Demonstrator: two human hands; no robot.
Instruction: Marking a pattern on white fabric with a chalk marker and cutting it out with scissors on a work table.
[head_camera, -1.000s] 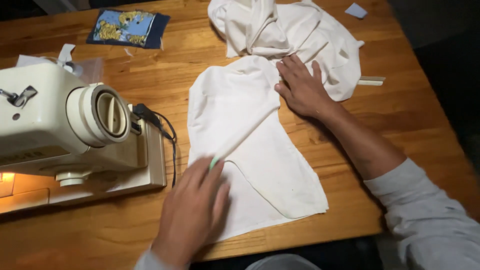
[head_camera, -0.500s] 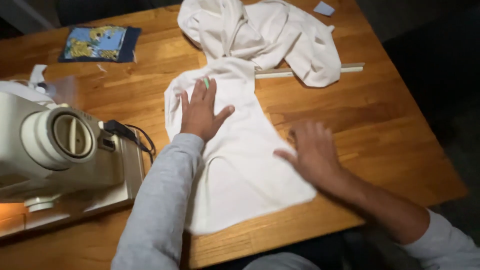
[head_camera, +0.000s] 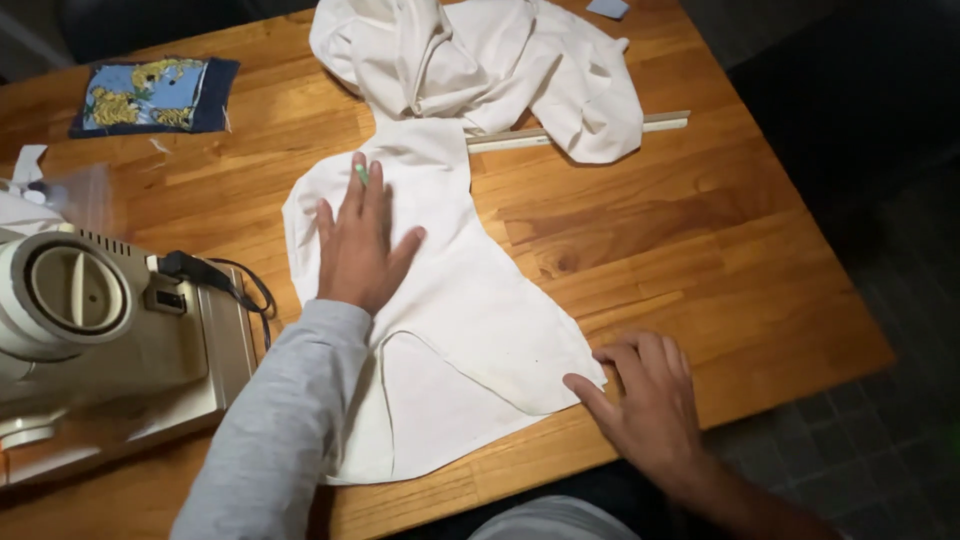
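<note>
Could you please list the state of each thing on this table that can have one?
White cloth: near part spread flat, far end bunched.
Left hand: open, pressed flat on cloth.
Right hand: open, at cloth's corner.
Sewing machine: cable plugged in.
Ruler: flat, partly under cloth.
Patterned pouch: lying flat.

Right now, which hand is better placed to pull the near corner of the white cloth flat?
Probably the right hand: its fingertips lie at the white cloth's near corner. The left hand lies flat farther up the cloth.

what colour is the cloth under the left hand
Off-white, plain and unpatterned. The cloth shows best in the head view, with the left hand lying flat on it.
</note>
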